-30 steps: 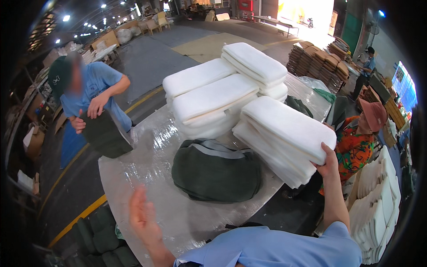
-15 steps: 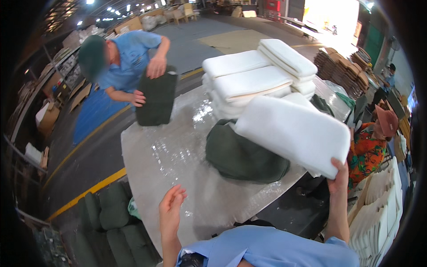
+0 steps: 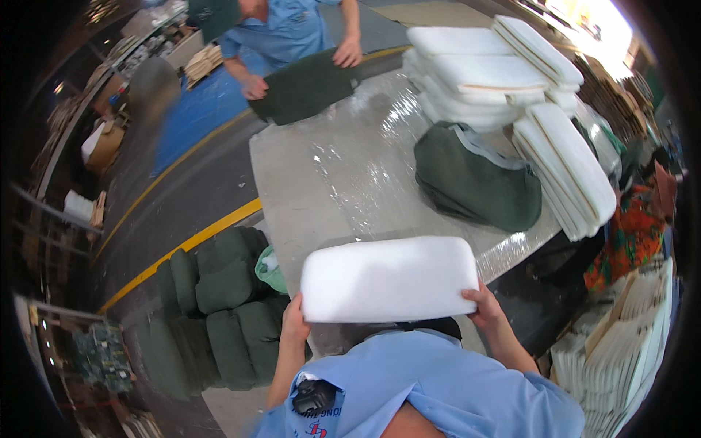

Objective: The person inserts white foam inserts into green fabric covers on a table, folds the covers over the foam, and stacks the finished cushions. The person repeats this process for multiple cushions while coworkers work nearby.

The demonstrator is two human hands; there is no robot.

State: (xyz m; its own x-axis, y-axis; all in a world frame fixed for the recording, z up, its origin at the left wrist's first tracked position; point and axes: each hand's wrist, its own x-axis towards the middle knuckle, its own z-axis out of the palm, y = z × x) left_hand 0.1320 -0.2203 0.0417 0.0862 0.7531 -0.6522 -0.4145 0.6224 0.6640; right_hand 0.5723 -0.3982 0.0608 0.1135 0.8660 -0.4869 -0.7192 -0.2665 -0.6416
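1. White pad [image 3: 387, 281]: held lengthwise at the table's [image 3: 314, 197] near edge; cannot tell whether its underside touches the tabletop.
2. Left hand [image 3: 294, 319]: grasping the pad's left end, near the lower corner.
3. Right hand [image 3: 484, 306]: grasping the right end, thumb on the upper face.
4. Dark green cloth pile [image 3: 475, 179]: on the table's right part, grey strip along its upper side.
5. Stacked white pads [image 3: 467, 77]: on the table's far right; a smaller pile [image 3: 566, 164] nearer, at its right edge.
6. Co-worker [image 3: 292, 33], blue shirt: beyond the table's far left edge, both hands on a dark green piece [image 3: 303, 87].
7. Dark green cushions [image 3: 226, 281]: left of the table, with a pale green bag [image 3: 270, 271] between them and it.
8. More white pads [image 3: 606, 350]: upright in rows, right of the table.
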